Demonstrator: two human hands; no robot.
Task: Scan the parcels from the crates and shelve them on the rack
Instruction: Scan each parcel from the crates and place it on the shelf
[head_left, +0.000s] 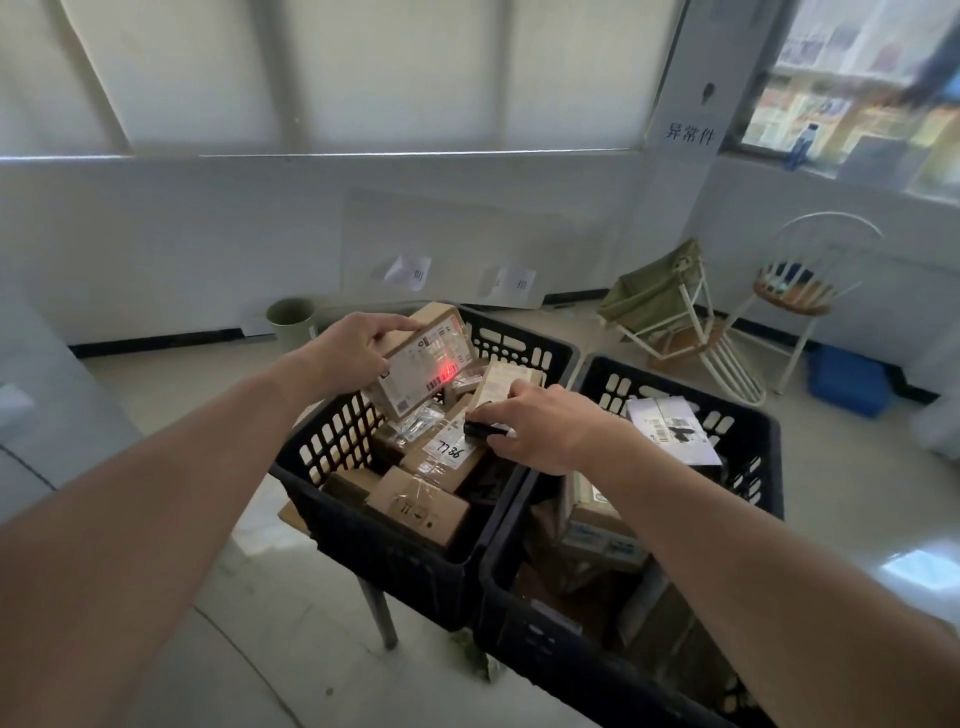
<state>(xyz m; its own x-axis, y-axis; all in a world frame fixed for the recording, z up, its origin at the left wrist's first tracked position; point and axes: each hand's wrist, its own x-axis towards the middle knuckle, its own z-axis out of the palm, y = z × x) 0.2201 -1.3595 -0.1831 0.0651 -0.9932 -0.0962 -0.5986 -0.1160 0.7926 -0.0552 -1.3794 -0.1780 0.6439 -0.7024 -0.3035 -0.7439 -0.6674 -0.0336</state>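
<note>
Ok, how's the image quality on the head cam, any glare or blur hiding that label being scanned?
Head view: the red scanner dot blooms on the label of the parcel in the left hand, washing out nearby print; the right hand grips the scanner, which shows sharp; wide-angle bending curves the walls; the window top right is smeared; the crates are dim inside.

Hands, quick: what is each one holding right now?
Left hand: grips a labelled cardboard parcel above the left crate.
Right hand: holds a small black scanner, its red light on the parcel's label.
</note>
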